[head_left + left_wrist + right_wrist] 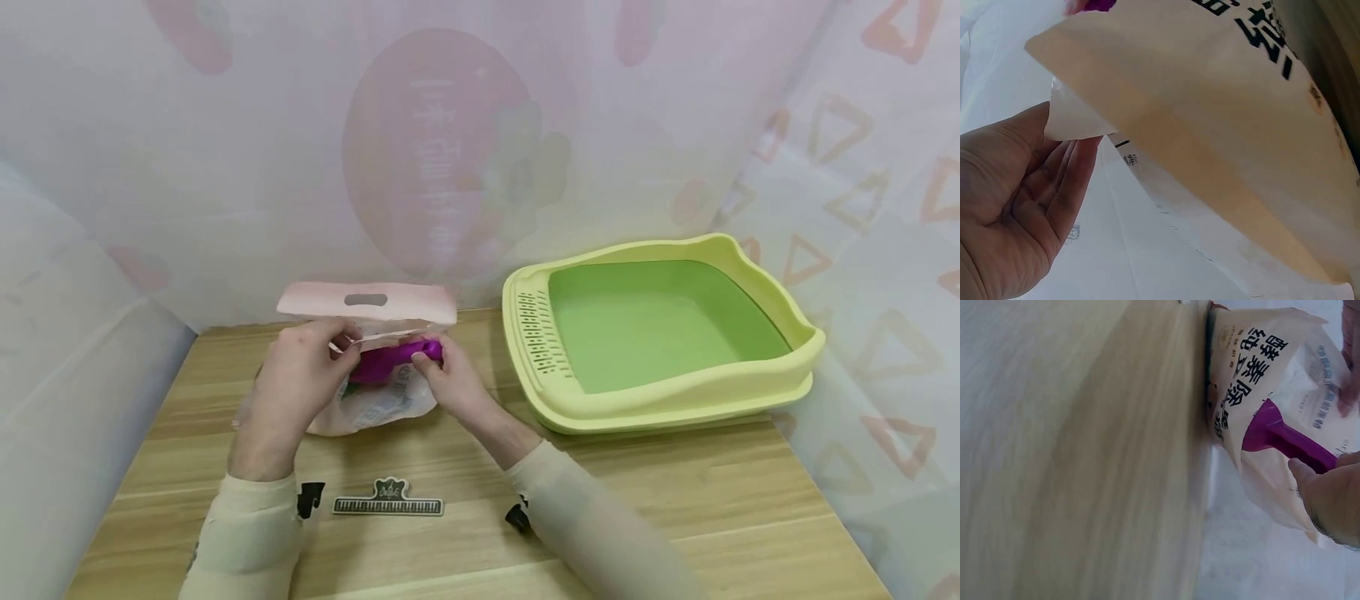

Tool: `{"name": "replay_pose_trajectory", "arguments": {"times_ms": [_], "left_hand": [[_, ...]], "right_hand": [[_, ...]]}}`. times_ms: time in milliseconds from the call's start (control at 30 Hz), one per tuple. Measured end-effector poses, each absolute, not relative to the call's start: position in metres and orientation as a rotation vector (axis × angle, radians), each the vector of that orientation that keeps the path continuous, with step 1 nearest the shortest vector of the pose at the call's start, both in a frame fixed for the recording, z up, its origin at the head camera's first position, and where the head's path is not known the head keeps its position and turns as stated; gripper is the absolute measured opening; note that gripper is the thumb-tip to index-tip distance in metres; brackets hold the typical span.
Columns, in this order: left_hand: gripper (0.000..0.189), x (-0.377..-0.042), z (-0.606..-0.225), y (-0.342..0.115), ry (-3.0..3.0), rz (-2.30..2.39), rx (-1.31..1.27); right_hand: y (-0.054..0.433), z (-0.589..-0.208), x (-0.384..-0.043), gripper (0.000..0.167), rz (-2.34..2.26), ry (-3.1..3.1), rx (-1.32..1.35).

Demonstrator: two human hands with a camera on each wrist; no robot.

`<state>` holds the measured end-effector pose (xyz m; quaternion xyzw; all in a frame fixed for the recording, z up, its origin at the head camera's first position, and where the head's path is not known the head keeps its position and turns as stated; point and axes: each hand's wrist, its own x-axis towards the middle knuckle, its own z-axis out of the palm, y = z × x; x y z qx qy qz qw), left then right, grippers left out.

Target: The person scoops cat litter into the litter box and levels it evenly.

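Note:
In the head view, a printed plastic bag [390,404] lies on the table, its pink top with a handle slot raised toward the wall. My left hand [296,375] pinches the bag's edge at the mouth; the left wrist view shows the fingers [1085,162] behind a pale flap. My right hand [457,383] grips the handle of a purple scoop [382,362]. The scoop's wide end lies at the bag's mouth, against the printed film in the right wrist view. Whatever the bag contains is hidden.
A light green litter box [660,408] with a slotted ledge on its left stands to the right. Nearer the front lies a dark bag clip [387,500] with a piano-key pattern. Printed curtains [300,167] close off the back and sides of the wooden table [420,550].

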<state>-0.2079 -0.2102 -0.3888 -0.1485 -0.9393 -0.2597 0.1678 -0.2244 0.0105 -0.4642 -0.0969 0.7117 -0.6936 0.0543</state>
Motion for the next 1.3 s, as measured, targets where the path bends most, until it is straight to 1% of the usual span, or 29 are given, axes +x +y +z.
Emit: {"name": "replay_pose_trajectory", "arguments": {"times_ms": [200, 333, 400, 600, 700, 833, 933, 1133, 1300], "left_hand": [[0.008, -0.208, -0.388, -0.216, -2.767, -0.692, -0.378], [0.007, -0.209, -0.387, -0.218, -2.805, -0.698, -0.357], [0.007, -0.209, -0.388, -0.219, -2.801, -0.707, -0.340], [0.008, -0.216, -0.400, -0.219, -2.702, -0.740, -0.338], [0.006, -0.219, -0.404, -0.219, -2.648, -0.741, -0.353], [0.004, -0.218, -0.404, -0.219, -2.601, -0.740, -0.359], [0.005, -0.217, -0.402, -0.220, -2.587, -0.742, -0.361], [0.007, -0.218, -0.402, -0.221, -2.574, -0.767, -0.350], [0.008, -0.219, -0.401, -0.222, -2.566, -0.772, -0.332]], "right_hand": [[-0.007, -0.471, -0.233, 0.026, -2.024, 2.183, -0.273], [-0.014, -0.472, -0.237, 0.022, -1.984, 2.205, -0.300], [-0.016, -0.473, -0.238, 0.023, -1.970, 2.197, -0.318], [-0.022, -0.476, -0.236, 0.036, -2.007, 2.132, -0.290], [-0.027, -0.479, -0.235, 0.043, -2.167, 1.921, -0.206], [-0.035, -0.480, -0.233, 0.048, -2.394, 1.562, -0.020], [-0.040, -0.477, -0.231, 0.048, -2.436, 1.516, 0.040], [-0.043, -0.474, -0.229, 0.038, -2.408, 1.551, 0.044], [-0.041, -0.473, -0.226, 0.034, -2.382, 1.561, -0.013]]}}
